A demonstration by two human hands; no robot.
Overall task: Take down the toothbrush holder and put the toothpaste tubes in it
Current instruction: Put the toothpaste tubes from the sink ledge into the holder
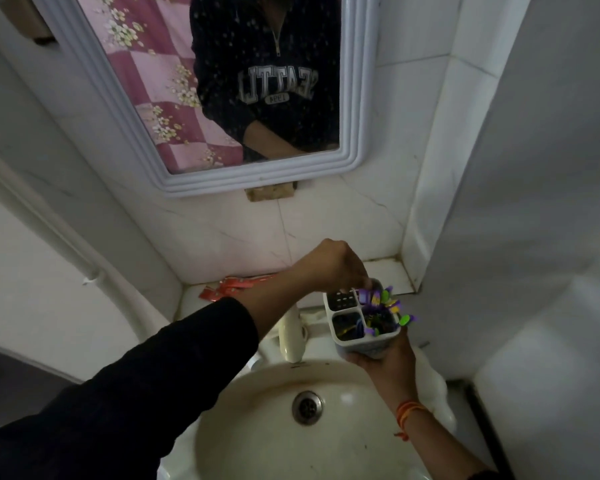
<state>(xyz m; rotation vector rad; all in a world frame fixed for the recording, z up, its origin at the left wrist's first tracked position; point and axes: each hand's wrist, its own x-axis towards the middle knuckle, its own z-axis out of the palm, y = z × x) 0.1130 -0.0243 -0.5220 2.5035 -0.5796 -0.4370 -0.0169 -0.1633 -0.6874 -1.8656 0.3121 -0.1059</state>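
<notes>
My right hand (385, 362) cups a white toothbrush holder (364, 341) from below, over the right rim of the sink. The holder has several compartments. One holds purple and green tubes (383, 301) that stick out at the top; another holds dark items. My left hand (333, 265) reaches across from the left, its fingers closed at the holder's top edge on the purple tubes. Red toothpaste tubes (229, 287) lie on the tiled ledge behind the sink, left of my forearm.
A cream sink (257, 427) with a metal drain (307, 407) lies below. Its tap (291, 337) stands left of the holder. A framed mirror (222, 98) hangs above. A white cloth (430, 386) lies at the right, beside a tiled wall corner.
</notes>
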